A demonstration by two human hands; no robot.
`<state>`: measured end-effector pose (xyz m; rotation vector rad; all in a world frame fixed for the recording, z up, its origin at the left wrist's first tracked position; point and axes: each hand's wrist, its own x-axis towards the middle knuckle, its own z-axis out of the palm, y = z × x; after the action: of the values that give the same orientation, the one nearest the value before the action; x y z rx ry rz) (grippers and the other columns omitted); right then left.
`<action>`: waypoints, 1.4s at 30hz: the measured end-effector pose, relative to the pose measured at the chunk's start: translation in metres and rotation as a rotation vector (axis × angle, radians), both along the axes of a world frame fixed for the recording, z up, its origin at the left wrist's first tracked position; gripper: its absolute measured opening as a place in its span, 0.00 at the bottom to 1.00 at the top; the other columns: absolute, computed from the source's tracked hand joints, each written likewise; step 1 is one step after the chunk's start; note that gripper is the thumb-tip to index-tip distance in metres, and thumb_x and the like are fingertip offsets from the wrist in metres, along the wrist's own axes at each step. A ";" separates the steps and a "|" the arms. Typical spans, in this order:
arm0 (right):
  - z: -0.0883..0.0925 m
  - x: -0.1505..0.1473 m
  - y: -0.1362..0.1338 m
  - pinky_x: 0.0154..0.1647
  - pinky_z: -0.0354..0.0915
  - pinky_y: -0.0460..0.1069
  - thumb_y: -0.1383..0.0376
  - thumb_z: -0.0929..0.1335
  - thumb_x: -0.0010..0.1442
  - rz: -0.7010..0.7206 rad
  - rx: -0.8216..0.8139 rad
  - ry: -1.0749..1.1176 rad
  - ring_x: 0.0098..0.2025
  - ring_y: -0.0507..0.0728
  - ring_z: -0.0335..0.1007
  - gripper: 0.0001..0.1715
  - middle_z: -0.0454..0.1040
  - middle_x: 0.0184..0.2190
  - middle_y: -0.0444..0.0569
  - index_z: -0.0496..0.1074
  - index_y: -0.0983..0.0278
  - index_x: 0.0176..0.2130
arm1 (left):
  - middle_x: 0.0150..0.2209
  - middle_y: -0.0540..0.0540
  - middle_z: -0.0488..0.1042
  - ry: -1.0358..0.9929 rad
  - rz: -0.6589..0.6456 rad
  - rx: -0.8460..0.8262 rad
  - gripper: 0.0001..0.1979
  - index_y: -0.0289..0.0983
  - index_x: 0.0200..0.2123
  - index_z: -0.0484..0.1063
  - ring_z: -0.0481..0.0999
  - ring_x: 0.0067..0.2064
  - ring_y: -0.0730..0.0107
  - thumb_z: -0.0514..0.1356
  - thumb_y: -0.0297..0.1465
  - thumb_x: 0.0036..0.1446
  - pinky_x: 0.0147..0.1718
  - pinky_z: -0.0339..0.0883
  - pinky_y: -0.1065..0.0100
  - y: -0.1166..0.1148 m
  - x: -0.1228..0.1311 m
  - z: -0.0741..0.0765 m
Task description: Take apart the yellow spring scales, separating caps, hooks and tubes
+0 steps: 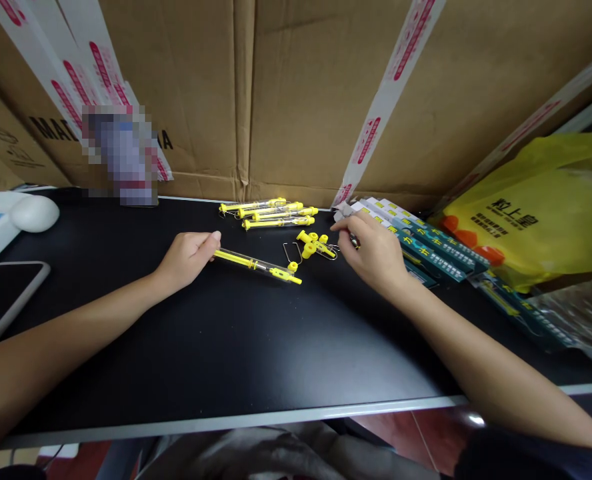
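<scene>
My left hand (189, 257) is closed round one end of a clear tube with yellow ends (259, 265), which lies slanted on the black table (226, 347). My right hand (373, 252) hovers with its fingers curled and pinched beside a small heap of loose yellow caps and wire hooks (313, 247); what the fingertips hold is hidden. Behind these, several finished yellow-ended tubes (271, 213) lie side by side near the cardboard wall.
Printed card packets (426, 243) fan out right of my right hand, and a yellow plastic bag (541, 207) lies beyond. A phone (6, 297) and a white device (33, 213) lie at the left. Taped cardboard boxes (296, 93) wall off the back.
</scene>
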<state>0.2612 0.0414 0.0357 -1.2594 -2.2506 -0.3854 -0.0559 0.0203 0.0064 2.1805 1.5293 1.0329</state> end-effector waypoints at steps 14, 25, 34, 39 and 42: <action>-0.036 -0.034 -0.036 0.31 0.61 0.45 0.55 0.63 0.61 0.367 -0.361 0.053 0.30 0.52 0.68 0.13 0.71 0.30 0.46 0.67 0.63 0.37 | 0.16 0.52 0.60 -0.003 -0.031 -0.013 0.23 0.36 0.19 0.62 0.62 0.20 0.75 0.44 0.41 0.62 0.24 0.54 0.71 0.001 -0.001 -0.003; -0.037 -0.032 -0.033 0.24 0.58 0.45 0.59 0.65 0.60 0.389 -0.494 0.468 0.26 0.50 0.62 0.10 0.69 0.29 0.44 0.67 0.61 0.41 | 0.19 0.53 0.58 0.074 -0.223 -0.011 0.21 0.37 0.22 0.60 0.60 0.23 0.75 0.44 0.40 0.63 0.25 0.54 0.72 0.001 -0.001 -0.001; -0.037 -0.032 -0.025 0.24 0.59 0.44 0.57 0.65 0.61 0.430 -0.645 0.962 0.23 0.48 0.60 0.11 0.64 0.24 0.40 0.62 0.61 0.39 | 0.40 0.49 0.70 0.253 -0.361 -0.081 0.16 0.39 0.50 0.64 0.69 0.35 0.73 0.47 0.38 0.63 0.35 0.60 0.72 -0.003 0.002 -0.002; -0.040 -0.032 -0.026 0.22 0.56 0.43 0.56 0.65 0.61 0.476 -0.673 0.958 0.22 0.47 0.58 0.12 0.64 0.25 0.40 0.60 0.61 0.38 | 0.47 0.46 0.67 0.393 -0.369 -0.095 0.17 0.41 0.54 0.59 0.71 0.41 0.69 0.44 0.36 0.64 0.38 0.62 0.70 -0.007 0.005 0.000; -0.039 -0.034 -0.028 0.22 0.55 0.43 0.57 0.64 0.62 0.499 -0.666 0.942 0.23 0.47 0.58 0.11 0.64 0.26 0.40 0.60 0.62 0.38 | 0.48 0.46 0.66 0.498 -0.398 -0.074 0.19 0.43 0.57 0.56 0.71 0.41 0.69 0.44 0.36 0.65 0.38 0.62 0.70 -0.008 0.007 -0.001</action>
<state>0.2275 0.0131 -0.0030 -0.8029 -1.7420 1.0073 -0.0493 0.0121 0.0056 2.6661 1.1889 0.3180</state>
